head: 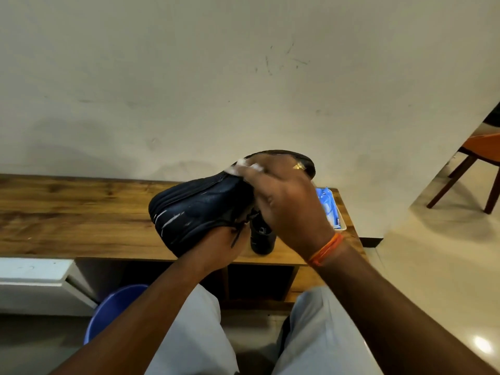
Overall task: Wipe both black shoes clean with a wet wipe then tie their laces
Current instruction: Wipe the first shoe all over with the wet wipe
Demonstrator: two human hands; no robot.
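A black lace-up shoe with a ribbed rubber sole is held in the air above the long brown wooden bench, near the middle of the view. It lies on its side, its long axis running from about eight o'clock to two o'clock; one rounded end points toward eight o'clock and the other, partly hidden, toward two o'clock against the pale wall. Which end is the toe I cannot tell. Pale scuff streaks mark the sole edge at the eight o'clock end, and a loose dark lace dangles from the underside.

The left hand comes up from six o'clock and cups the shoe from beneath, fingers curled round its lower edge. The right hand, wearing an orange thread band on the wrist, reaches in from five o'clock and lies over the shoe's upper part, fingers bent and pressing a crumpled white wet wipe against it at twelve o'clock of the hand.

The second black shoe stands on the bench just below the raised one, mostly hidden. At three o'clock of the hands a blue wipe packet lies in a shallow white tray; its print is too blurred to read.
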